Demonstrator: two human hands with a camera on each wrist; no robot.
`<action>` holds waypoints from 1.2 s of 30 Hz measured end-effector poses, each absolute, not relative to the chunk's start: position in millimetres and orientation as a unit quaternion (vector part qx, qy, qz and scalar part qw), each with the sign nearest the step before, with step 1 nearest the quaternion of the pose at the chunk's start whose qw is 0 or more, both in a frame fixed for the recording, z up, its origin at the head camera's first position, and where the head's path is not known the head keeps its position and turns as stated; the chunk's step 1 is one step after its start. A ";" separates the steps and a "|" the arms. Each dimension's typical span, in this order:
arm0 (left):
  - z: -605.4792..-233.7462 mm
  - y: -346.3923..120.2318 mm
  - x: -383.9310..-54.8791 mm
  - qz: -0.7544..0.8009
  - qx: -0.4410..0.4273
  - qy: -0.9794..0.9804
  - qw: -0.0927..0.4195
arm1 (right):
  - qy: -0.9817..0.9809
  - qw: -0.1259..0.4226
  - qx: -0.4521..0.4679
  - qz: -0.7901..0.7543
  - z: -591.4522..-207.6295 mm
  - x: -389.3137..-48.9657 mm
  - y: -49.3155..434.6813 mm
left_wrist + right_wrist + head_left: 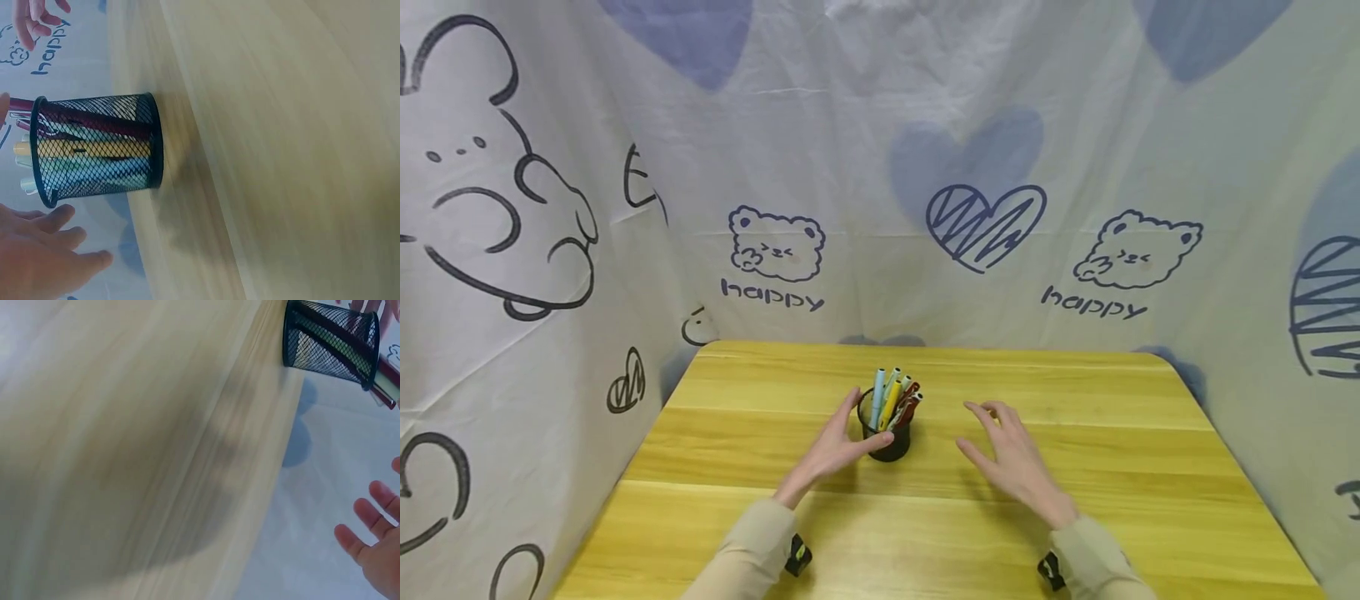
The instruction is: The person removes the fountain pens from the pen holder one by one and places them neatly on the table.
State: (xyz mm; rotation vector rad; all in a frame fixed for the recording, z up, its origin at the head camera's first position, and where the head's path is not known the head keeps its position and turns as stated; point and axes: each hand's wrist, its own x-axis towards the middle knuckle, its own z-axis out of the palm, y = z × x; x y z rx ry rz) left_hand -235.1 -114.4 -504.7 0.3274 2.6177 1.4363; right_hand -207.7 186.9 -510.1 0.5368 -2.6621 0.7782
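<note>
A black mesh cup (889, 448) of pens (890, 406) stands upright on the wooden counter (880, 533). The left hand (833, 448) spreads fingers and thumb beside its rim, though contact cannot be told; the right hand (1013, 458) hovers apart from the cup, fingers and thumb parted.

Pale cloth (865, 158) printed with hearts (988, 225), bears (777, 250) and the word "happy" (772, 295) screens a wood-grain table (1150, 467) at the back and on both sides, forming a booth-like desk space, where a mesh cup (891, 450) holds pens (891, 402); whether home, office or studio lies beyond cannot be told.
</note>
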 end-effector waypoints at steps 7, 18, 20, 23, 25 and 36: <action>-509.2 -109.7 -240.3 0.511 0.106 0.849 0.089 | -0.913 0.196 0.226 0.278 -507.8 -213.6 171.6; -515.1 -107.1 -249.4 0.567 0.130 0.808 0.091 | -0.901 0.212 0.273 0.261 -507.0 -226.2 150.1; -516.8 -106.9 -251.3 0.576 0.133 0.801 0.091 | -0.899 0.213 0.277 0.264 -506.1 -228.4 146.7; -519.2 -106.7 -253.6 0.586 0.139 0.794 0.090 | -0.894 0.221 0.282 0.268 -506.0 -231.7 142.1; -520.5 -106.6 -254.9 0.587 0.139 0.792 0.089 | -0.891 0.227 0.282 0.274 -506.0 -233.4 139.4; -521.6 -109.9 -256.3 0.590 0.133 0.790 0.104 | -0.880 0.225 0.287 0.303 -507.4 -240.4 124.2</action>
